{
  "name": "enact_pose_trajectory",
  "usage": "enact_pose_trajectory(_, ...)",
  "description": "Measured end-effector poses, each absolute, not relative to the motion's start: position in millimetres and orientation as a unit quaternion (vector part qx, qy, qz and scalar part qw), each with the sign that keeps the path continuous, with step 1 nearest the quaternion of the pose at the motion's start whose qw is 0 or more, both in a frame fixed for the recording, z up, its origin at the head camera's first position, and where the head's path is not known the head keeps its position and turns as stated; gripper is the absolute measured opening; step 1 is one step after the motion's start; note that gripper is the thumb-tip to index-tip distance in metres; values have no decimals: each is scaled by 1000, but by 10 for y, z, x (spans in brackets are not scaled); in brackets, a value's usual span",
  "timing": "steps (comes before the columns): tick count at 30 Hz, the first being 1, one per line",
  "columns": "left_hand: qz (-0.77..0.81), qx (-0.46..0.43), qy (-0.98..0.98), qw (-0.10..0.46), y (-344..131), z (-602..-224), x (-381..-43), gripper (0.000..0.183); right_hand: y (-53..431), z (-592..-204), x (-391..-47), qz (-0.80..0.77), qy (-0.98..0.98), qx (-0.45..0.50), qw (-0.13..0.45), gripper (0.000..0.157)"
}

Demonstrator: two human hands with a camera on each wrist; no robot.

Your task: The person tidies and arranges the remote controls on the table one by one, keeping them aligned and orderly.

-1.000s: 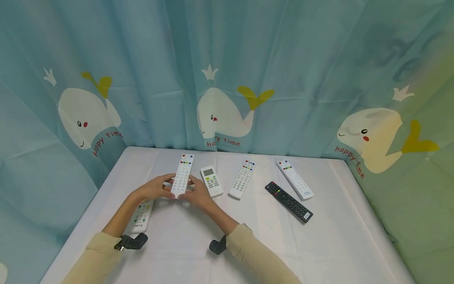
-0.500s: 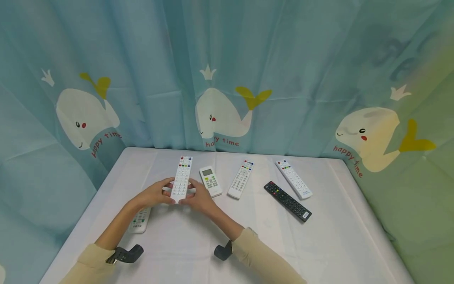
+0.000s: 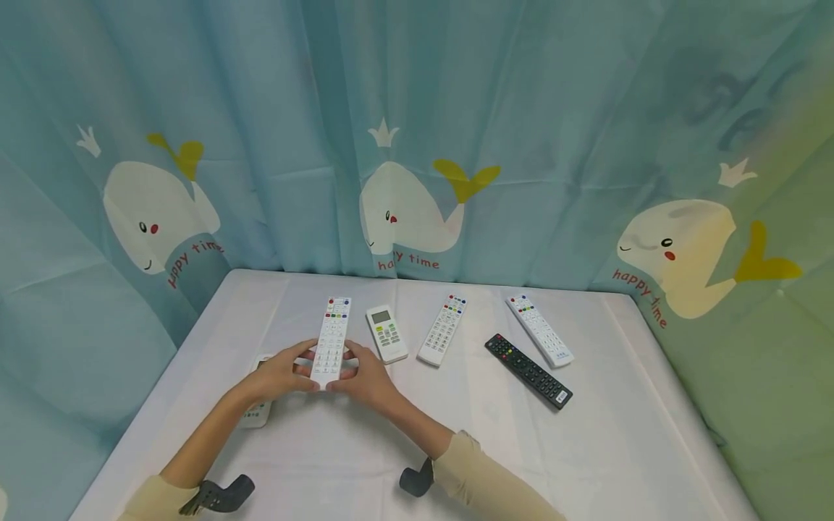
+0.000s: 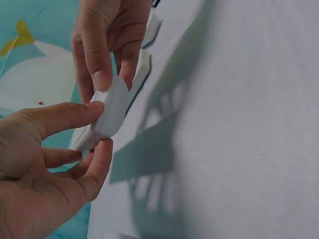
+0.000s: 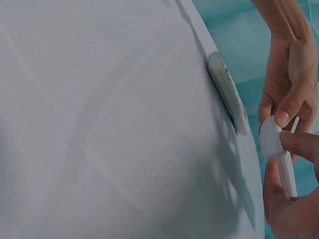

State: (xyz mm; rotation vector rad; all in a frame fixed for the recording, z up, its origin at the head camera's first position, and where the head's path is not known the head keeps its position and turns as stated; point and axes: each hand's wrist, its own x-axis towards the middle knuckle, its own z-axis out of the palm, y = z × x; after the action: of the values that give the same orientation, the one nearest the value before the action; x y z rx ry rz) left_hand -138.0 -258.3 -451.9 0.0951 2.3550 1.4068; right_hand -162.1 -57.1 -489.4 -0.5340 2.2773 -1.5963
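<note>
Between both hands, raised above the table, is a white remote control (image 3: 331, 340) with its buttons facing up. My left hand (image 3: 281, 373) grips its left edge, and my right hand (image 3: 368, 376) grips the right edge near the lower end. In the left wrist view, the thumb and fingers of each hand pinch the white remote's end (image 4: 112, 112). The right wrist view also has the remote (image 5: 279, 149) held between the two hands. Partly hidden beneath my left hand and forearm lies another white remote (image 3: 257, 412).
To the right on the white-covered table (image 3: 495, 463) lie a small white air-conditioner remote (image 3: 387, 334), a white remote (image 3: 443, 330), a black remote (image 3: 529, 371) and a further white remote (image 3: 539, 331). A blue curtain (image 3: 287, 87) hangs behind the table.
Both hands have drawn the held remote nearer to the body and slightly left. More of the white remote under the left arm is now covered. The others stay put.
</note>
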Motion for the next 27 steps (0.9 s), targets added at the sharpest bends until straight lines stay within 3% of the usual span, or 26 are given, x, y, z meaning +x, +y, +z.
enact_pose_trajectory(27, 482, 25, 854, 195, -2613, -4583, -932, 90, -675, -5075, -1135, -576, 780, -182, 162, 83)
